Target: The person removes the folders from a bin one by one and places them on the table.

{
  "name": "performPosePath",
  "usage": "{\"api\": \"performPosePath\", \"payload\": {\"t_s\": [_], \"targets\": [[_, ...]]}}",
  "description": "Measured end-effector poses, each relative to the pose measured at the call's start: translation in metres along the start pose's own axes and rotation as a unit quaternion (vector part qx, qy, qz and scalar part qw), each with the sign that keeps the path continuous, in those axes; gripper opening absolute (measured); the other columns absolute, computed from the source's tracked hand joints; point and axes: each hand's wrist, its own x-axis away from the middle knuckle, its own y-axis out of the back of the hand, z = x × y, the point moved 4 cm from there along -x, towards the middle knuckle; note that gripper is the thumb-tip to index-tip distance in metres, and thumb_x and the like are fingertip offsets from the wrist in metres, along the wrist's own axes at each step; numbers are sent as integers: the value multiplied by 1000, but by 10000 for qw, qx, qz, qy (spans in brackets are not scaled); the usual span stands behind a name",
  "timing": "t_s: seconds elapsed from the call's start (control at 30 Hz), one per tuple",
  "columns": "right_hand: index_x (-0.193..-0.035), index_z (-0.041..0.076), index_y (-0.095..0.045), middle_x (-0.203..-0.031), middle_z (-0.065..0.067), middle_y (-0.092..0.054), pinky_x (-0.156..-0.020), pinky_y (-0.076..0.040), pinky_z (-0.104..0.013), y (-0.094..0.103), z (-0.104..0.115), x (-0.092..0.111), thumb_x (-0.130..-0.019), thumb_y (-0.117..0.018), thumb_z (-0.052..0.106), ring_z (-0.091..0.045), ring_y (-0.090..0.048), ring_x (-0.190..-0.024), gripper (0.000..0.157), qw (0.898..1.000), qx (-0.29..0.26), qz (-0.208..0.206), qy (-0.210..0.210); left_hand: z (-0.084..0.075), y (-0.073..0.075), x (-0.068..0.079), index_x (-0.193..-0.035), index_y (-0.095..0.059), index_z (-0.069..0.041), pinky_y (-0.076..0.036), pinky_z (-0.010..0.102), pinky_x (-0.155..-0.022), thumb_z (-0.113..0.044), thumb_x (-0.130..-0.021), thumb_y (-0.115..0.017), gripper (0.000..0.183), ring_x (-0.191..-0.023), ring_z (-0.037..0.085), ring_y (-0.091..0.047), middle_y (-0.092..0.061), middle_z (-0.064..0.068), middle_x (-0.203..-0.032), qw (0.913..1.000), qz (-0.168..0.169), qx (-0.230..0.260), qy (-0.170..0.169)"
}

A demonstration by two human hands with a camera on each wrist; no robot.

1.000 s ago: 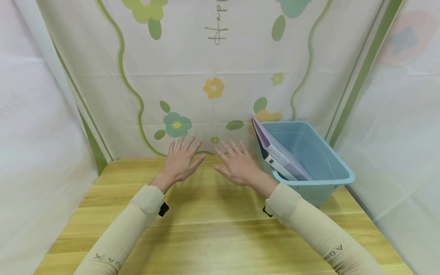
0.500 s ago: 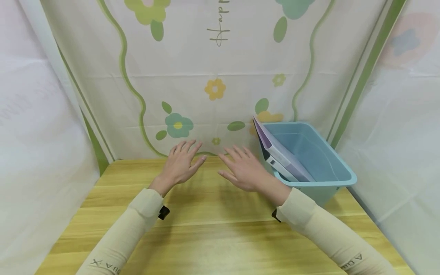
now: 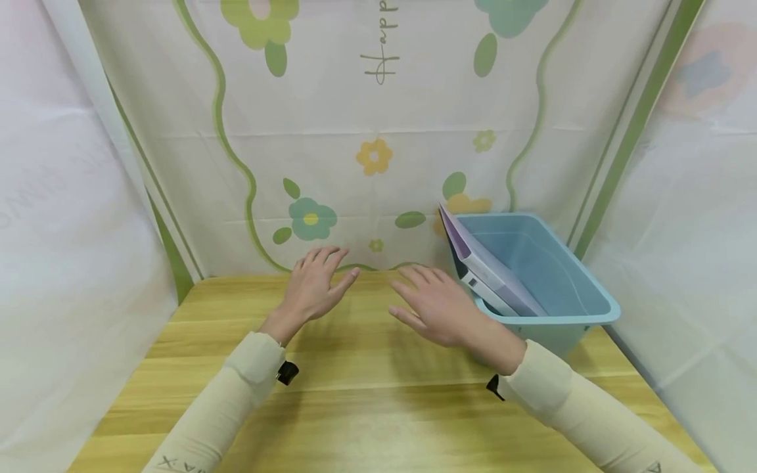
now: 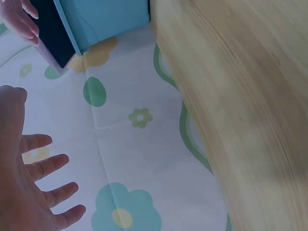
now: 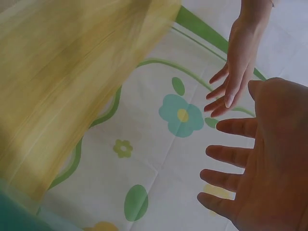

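The head view is backed by a floral-print cloth (image 3: pixel 331 98), which hangs at the far edge of the wood-grain tabletop (image 3: pixel 378 427), probably as a screen for the work area. The blue plastic bin (image 3: pixel 562 320) stands at the back right of the tabletop, perhaps there to leave the middle free for both arms. In it, a lilac binder (image 3: pixel 503 272) leans over a white-spined binder (image 3: pixel 487 293). Both tilt across the bin's left wall and poke out above it, seemingly because they are too long to lie flat inside; the rim appears to prop them.

The right hand (image 3: pixel 443 305), nearest the binders, is wide, its fingers apart and slightly bent, holding nothing. The left hand (image 3: pixel 313 286) is likewise spread and empty, well apart from the bin. Judging by the shadows beneath, both hover above the wood.
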Motion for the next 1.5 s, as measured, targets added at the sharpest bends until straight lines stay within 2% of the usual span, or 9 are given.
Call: {"api": "performPosePath", "payload": {"t_s": [0.27, 0.47, 0.6, 0.8, 1.0, 1.2, 1.27, 1.37, 1.5], "targets": [[-139, 14, -61, -153, -13, -49, -110, -44, -54, 7, 6, 15, -107, -45, 52, -35, -46, -140, 53, 9998, 119, -34, 128, -8, 5, 3, -150, -52, -16, -36, 58, -114, -60, -104, -43, 64, -141, 34, -42, -49, 9, -153, 9992, -241, 313, 8], [-136, 15, -63, -150, -12, -52, -108, -45, -55, 12, 3, 27, -105, -50, 52, -34, -50, -137, 50, 9997, 132, -13, 197, -18, 7, 2, -144, -58, -15, -43, 54, -110, -55, -104, -48, 58, -135, 32, -50, -56, 9, -146, 9966, -574, 584, -105], [-136, 15, -64, -148, -11, -54, -107, -46, -54, 19, -2, 38, -104, -54, 50, -33, -54, -133, 48, 9999, -68, -7, 142, -27, 9, 0, -140, -61, -14, -45, 51, -108, -50, -105, -51, 52, -131, 30, -54, -60, 7, -141, 9922, -846, 896, -178], [-134, 15, -66, -144, -11, -59, -104, -50, -53, 35, -12, 55, -102, -59, 47, -31, -59, -128, 46, 9989, -316, -258, 223, -42, 13, -5, -135, -65, -12, -48, 47, -105, -45, -106, -51, 46, -127, 25, -57, -63, 6, -136, 9799, -1273, 1508, -291], [-125, 11, -71, -132, -10, -66, -95, -55, -52, 50, -22, 77, -98, -67, 42, -31, -65, -118, 41, 9961, -255, -732, 427, -58, 12, -8, -137, -63, -12, -49, 46, -105, -45, -106, -50, 47, -129, 24, -56, -63, 6, -136, 9729, -1267, 1903, -351], [-118, 12, -72, -122, -5, -69, -86, -58, -50, 63, -36, 93, -105, -51, 50, -28, -68, -110, 46, 9902, -176, -1271, 556, -72, 10, -13, -142, -57, -11, -48, 46, -107, -43, -106, -51, 48, -132, 24, -54, -59, 7, -141, 9662, -1209, 2248, -366], [-117, 12, -72, -121, -4, -70, -83, -58, -51, 66, -42, 98, -105, -52, 51, -28, -69, -106, 45, 9887, -154, -1396, 525, -76, 8, -14, -142, -57, -11, -48, 46, -107, -42, -106, -52, 48, -131, 24, -54, -59, 7, -141, 9633, -1203, 2374, -354], [-118, 11, -72, -120, -5, -70, -79, -58, -53, 69, -52, 106, -98, -66, 44, -30, -70, -102, 39, 9882, -161, -1476, 369, -83, 7, -15, -142, -56, -10, -48, 47, -106, -40, -106, -53, 47, -129, 25, -54, -58, 8, -141, 9550, -1197, 2691, -359], [-120, 12, -72, -119, -6, -70, -73, -58, -52, 70, -69, 122, -86, -80, 36, -31, -70, -98, 42, 9889, -107, -1480, 43, -94, 4, -18, -143, -54, -10, -48, 47, -106, -39, -107, -53, 47, -129, 27, -54, -57, 8, -142, 9452, -1114, 3043, -388]]}}
